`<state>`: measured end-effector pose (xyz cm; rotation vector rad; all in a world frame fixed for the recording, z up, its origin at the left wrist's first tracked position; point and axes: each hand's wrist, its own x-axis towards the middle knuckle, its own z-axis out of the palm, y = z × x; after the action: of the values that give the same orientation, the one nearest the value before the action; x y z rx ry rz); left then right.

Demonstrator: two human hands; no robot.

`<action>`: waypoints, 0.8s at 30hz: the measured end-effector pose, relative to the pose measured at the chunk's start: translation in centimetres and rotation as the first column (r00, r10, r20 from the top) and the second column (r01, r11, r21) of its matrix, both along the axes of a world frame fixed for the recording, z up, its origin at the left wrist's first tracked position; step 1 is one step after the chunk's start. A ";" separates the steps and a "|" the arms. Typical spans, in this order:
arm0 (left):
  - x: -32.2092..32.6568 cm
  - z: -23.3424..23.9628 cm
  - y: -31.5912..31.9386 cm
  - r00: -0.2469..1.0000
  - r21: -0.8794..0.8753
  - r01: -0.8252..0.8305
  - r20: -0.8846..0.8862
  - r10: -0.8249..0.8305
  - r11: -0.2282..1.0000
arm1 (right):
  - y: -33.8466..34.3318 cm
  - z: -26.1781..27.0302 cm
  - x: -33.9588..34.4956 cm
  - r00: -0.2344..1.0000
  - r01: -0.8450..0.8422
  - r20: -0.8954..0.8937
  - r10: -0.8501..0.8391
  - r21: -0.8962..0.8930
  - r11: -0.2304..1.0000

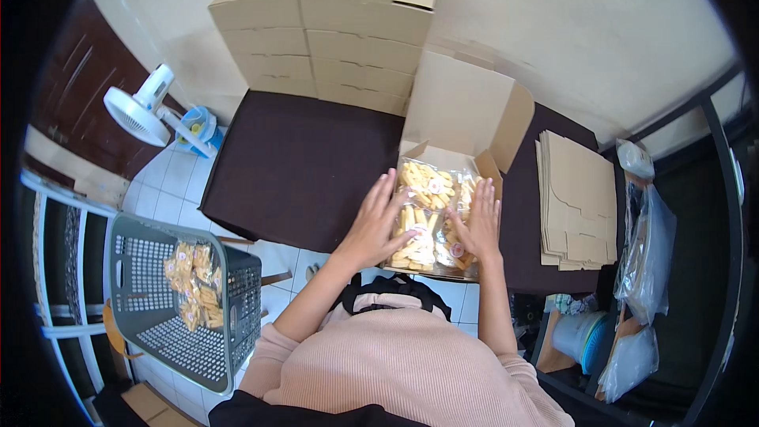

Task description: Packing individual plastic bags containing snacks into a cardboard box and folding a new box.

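An open cardboard box (456,95) stands before me at the table's front edge, its lid raised towards the wall. Clear plastic packets of pale yellow snack sticks (427,184) fill it, several bearing round stickers. My left hand (376,222) rests along the box's left side, fingers apart, thumb over a front packet (413,255). On the right, my right hand (479,219) lies flat over the packets by the right wall, fingers pointing away from me. Neither hand grips anything. Parts of the right-hand packets are hidden under my right hand.
Closed cardboard boxes (362,41) are stacked at the back of the dark-covered table (296,166). Flattened cardboard boxes (578,201) lie at right. A grey plastic basket (172,362) with more packets (198,284) stands at left, near a white fan (139,115). Plastic bags (649,249) hang at right.
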<state>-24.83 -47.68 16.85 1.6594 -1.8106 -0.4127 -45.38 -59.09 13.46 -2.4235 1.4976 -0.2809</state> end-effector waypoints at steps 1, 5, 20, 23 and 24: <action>1.3 0.1 1.2 0.996 -0.042 -0.068 -0.063 0.065 0.997 | -0.1 0.2 0.2 0.999 -0.032 -0.001 0.032 0.003 0.999; 7.2 -1.1 7.6 0.899 -0.141 -0.430 -0.156 0.409 0.892 | 1.1 1.4 2.0 1.000 0.022 0.017 -0.019 -0.193 0.981; 26.0 -20.0 40.2 -0.317 0.694 -0.720 -0.352 0.881 0.018 | 18.5 3.7 27.0 0.485 -0.856 0.241 0.841 -0.063 0.512; 26.5 -25.1 41.1 -0.672 0.873 -0.469 -0.451 0.587 0.135 | 21.2 2.3 30.9 0.298 -0.951 0.234 0.925 -0.005 0.308; 26.8 -26.3 41.7 -0.704 0.879 -0.384 -0.477 0.525 0.283 | 22.2 2.3 32.0 0.269 -0.962 0.234 0.934 0.026 0.271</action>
<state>1.98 -5.98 -9.48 1.2557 0.7828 -0.7854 -13.41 -36.92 15.74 -2.5586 -0.2549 -0.0644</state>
